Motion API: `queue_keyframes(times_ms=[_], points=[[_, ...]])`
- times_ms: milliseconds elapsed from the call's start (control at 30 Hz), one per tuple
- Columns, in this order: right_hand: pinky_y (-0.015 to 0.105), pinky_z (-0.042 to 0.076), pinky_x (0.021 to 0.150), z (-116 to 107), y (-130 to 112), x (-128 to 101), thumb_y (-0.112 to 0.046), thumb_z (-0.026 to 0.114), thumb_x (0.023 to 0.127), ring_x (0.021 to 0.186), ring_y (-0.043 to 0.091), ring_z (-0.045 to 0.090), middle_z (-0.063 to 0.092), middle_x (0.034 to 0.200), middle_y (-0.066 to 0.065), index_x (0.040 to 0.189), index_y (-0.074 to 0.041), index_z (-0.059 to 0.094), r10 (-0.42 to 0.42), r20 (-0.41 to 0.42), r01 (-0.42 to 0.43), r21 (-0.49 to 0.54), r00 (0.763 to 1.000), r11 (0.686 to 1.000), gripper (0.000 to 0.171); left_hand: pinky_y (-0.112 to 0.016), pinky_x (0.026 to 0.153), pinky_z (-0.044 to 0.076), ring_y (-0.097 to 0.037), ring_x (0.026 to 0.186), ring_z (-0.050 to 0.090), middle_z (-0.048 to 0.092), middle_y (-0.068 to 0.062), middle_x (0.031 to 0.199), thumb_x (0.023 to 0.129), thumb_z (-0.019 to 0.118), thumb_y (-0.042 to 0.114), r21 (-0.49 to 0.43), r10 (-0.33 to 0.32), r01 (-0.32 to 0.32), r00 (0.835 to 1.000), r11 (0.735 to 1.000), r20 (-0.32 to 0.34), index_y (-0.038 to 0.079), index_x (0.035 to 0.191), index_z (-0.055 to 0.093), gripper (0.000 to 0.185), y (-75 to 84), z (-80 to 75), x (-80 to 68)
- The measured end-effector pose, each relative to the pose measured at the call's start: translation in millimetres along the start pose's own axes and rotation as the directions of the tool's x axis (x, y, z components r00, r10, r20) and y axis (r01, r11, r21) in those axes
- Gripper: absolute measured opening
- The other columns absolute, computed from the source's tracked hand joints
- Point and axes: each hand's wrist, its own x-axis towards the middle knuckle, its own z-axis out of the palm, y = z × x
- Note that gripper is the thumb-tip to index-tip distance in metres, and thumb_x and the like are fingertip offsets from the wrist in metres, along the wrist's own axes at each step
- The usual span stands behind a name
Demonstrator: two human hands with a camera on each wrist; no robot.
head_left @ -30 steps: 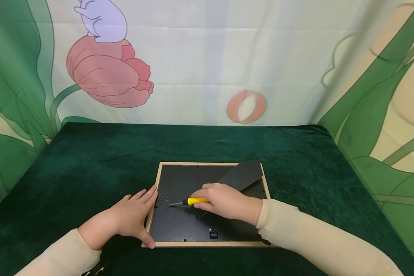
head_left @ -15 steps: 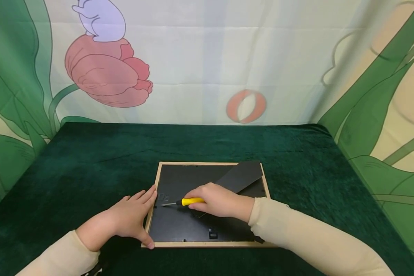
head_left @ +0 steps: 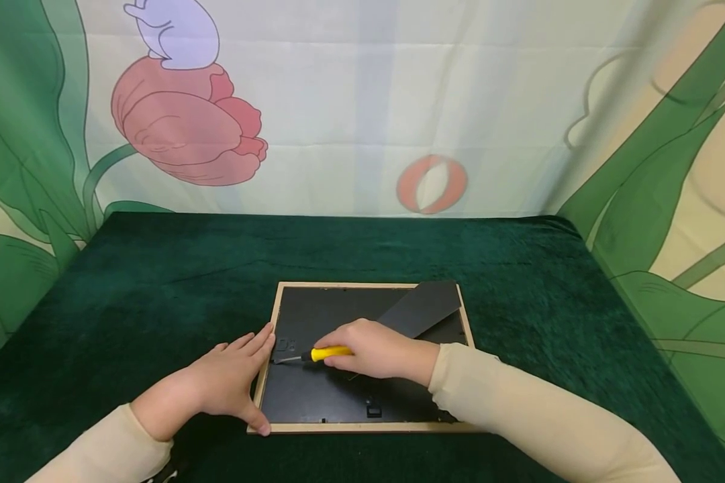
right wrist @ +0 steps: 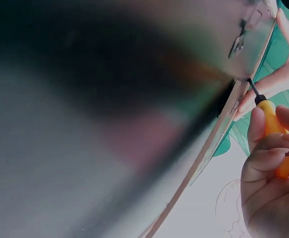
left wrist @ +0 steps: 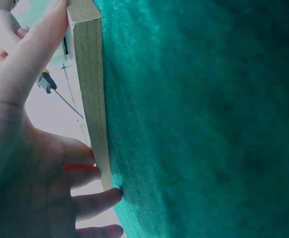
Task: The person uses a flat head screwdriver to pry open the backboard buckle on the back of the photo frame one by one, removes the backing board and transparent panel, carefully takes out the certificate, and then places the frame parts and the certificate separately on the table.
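Observation:
A picture frame (head_left: 314, 427) with a light wooden border lies face down, its black backing board (head_left: 314, 396) upward. My right hand (head_left: 368, 347) grips the yellow handle of a screwdriver (head_left: 331, 353). Its thin metal shaft points left, and the tip is at the small tab on the backing's left edge. In the right wrist view the fingers curl round the handle of the screwdriver (right wrist: 269, 116). Along the frame's left side rests my left hand (head_left: 232, 376), fingers extended and thumb at the near corner. The left wrist view shows that hand (left wrist: 40, 163) against the wooden edge (left wrist: 91, 84).
A black stand flap (head_left: 425, 308) slants up from the backing toward the far right corner. Small metal hangers, such as the near one (head_left: 373, 409), sit on the board. Dark green cloth (head_left: 157, 288) covers the table, with a printed curtain (head_left: 326, 100) behind it.
My right hand has moved left with the screwdriver, bringing its tip from the board's inner area to the left edge. The left hand stays in place on the frame.

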Motion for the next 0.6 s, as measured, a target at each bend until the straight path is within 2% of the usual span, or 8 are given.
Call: queue_keyframes(times_ms=[433,600], points=[[0.015,0.041,0.075,1.1,-0.6,1.7,-0.024,0.056,0.082,0.080,0.002,0.051,0.058,0.102,-0.007,0.113,-0.015,0.056,-0.003,-0.001,0.003,0.001,1.000,1.000,0.033,-0.056,0.089,0.021,-0.031,0.123,0.017,0.009,-0.007,0.141,0.033,0.055,0.078,-0.015,0.012,-0.012,1.000,1.000,-0.001,0.008,0.135,0.019,0.129,0.9,-0.5,-0.2],[0.016,0.041,0.076,3.1,-6.1,7.4,-0.024,0.055,0.083,0.083,0.002,0.052,0.059,0.103,-0.004,0.114,-0.013,0.055,-0.010,-0.008,0.009,-0.027,1.000,1.000,0.033,-0.054,0.090,0.022,-0.031,0.123,0.016,0.009,-0.006,0.141,0.034,0.055,0.079,-0.030,0.023,-0.023,1.000,0.999,-0.010,0.008,0.135,0.019,0.129,-0.8,1.3,-0.6]])
